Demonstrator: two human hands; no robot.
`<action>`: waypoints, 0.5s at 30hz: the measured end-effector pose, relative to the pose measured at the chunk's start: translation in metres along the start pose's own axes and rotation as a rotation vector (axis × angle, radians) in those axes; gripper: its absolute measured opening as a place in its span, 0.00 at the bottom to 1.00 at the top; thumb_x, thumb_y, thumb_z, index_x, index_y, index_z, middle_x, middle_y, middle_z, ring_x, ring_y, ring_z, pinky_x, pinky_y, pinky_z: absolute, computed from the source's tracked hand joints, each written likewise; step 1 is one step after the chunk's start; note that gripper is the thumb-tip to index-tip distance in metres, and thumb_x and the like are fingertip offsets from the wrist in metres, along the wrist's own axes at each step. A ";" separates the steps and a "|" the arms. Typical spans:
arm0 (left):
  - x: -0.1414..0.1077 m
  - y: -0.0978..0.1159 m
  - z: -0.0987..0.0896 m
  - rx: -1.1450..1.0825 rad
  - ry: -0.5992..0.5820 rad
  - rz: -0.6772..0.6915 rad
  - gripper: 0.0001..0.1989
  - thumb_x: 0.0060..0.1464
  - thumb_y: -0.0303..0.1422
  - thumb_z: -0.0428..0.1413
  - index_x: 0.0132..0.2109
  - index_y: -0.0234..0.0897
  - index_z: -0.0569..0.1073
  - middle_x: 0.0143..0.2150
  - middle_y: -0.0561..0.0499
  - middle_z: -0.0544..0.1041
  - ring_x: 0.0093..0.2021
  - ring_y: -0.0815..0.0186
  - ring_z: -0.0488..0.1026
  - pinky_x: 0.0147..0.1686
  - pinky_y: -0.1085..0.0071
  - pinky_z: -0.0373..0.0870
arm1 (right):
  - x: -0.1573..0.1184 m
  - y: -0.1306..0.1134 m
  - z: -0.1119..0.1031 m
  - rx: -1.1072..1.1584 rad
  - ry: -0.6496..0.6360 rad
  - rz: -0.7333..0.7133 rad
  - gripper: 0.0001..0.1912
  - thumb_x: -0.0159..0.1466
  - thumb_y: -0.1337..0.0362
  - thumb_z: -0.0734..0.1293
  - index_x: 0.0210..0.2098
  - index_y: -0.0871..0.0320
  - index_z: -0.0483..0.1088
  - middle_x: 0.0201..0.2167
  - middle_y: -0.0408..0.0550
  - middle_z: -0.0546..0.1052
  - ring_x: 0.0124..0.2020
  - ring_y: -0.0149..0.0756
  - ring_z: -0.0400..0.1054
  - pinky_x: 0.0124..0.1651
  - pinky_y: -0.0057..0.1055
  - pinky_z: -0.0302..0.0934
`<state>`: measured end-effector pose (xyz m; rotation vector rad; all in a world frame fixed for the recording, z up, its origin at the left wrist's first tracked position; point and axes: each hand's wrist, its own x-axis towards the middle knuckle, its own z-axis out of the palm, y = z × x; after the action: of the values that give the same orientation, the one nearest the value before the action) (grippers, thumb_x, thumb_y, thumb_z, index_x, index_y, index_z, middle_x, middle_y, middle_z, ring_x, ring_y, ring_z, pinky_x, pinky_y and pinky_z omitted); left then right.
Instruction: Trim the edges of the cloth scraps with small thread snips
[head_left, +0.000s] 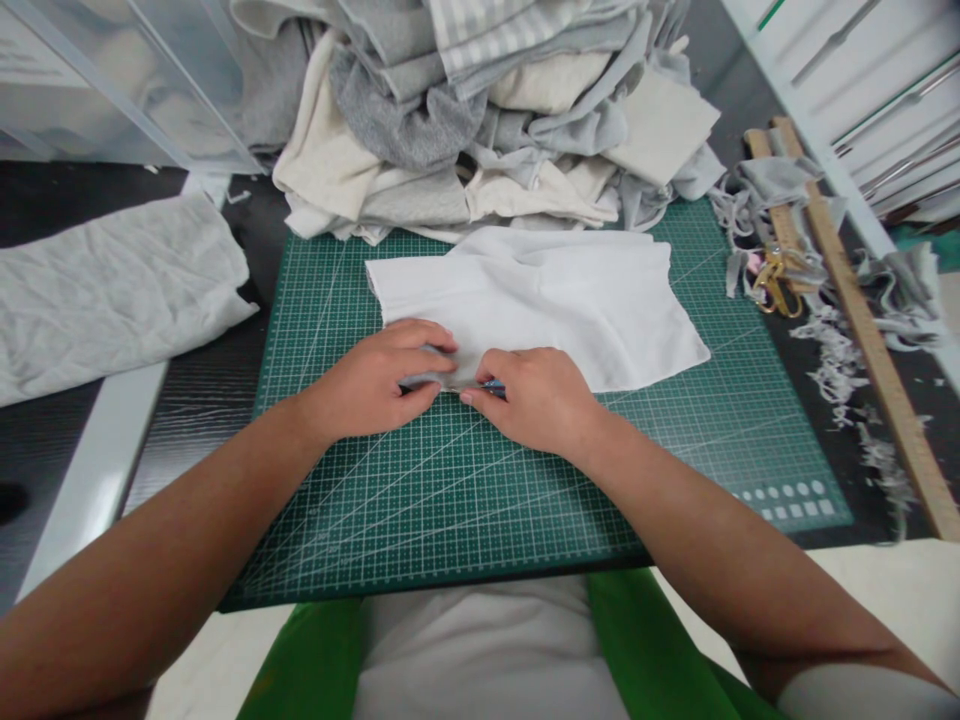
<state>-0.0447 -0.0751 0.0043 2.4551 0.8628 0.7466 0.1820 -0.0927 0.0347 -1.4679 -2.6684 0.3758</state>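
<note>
The white cloth lies across the frame's centre on the green cutting mat, its long axis running left to right, with a corner pointing right and slightly down. At its lower edge, the left hand presses down with fingers loosely spread. The right hand is curled closed around a small tool with a blue part, its thin tip pointing left.

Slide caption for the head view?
Bare left hand and right hand at the near edge of a white cloth on a green gridded cutting mat.
</note>
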 end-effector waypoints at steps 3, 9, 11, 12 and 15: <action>0.000 0.000 0.000 0.000 0.001 -0.002 0.10 0.56 0.26 0.55 0.45 0.37 0.78 0.54 0.44 0.75 0.55 0.58 0.73 0.57 0.58 0.71 | 0.000 -0.001 0.001 -0.015 0.020 -0.013 0.16 0.67 0.50 0.62 0.38 0.56 0.74 0.30 0.44 0.81 0.30 0.37 0.73 0.31 0.33 0.50; 0.000 0.001 0.000 0.005 0.001 0.006 0.11 0.55 0.25 0.56 0.44 0.36 0.78 0.54 0.44 0.75 0.55 0.57 0.73 0.56 0.58 0.71 | 0.000 -0.005 0.000 -0.096 -0.005 -0.046 0.18 0.69 0.51 0.60 0.40 0.57 0.73 0.32 0.46 0.82 0.30 0.40 0.74 0.30 0.34 0.50; 0.001 0.001 0.000 0.005 0.001 0.009 0.11 0.55 0.25 0.56 0.44 0.36 0.78 0.53 0.43 0.75 0.54 0.57 0.73 0.56 0.58 0.71 | -0.001 -0.005 0.000 -0.104 -0.017 -0.046 0.18 0.69 0.51 0.60 0.41 0.57 0.73 0.33 0.47 0.82 0.31 0.40 0.74 0.31 0.34 0.51; 0.001 0.000 0.000 0.005 0.002 0.011 0.11 0.55 0.25 0.56 0.44 0.36 0.78 0.53 0.43 0.75 0.54 0.57 0.73 0.56 0.58 0.71 | -0.001 -0.005 0.000 -0.106 -0.022 -0.046 0.17 0.70 0.52 0.59 0.42 0.57 0.73 0.34 0.47 0.82 0.31 0.40 0.74 0.31 0.34 0.52; 0.001 0.000 0.000 0.001 0.007 0.011 0.11 0.55 0.25 0.56 0.44 0.37 0.78 0.53 0.44 0.75 0.55 0.58 0.73 0.57 0.59 0.71 | 0.000 -0.006 0.000 -0.115 -0.034 -0.041 0.17 0.70 0.52 0.59 0.43 0.57 0.73 0.34 0.48 0.82 0.32 0.40 0.74 0.32 0.34 0.52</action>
<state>-0.0443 -0.0747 0.0051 2.4616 0.8538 0.7591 0.1770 -0.0959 0.0361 -1.4460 -2.7858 0.2503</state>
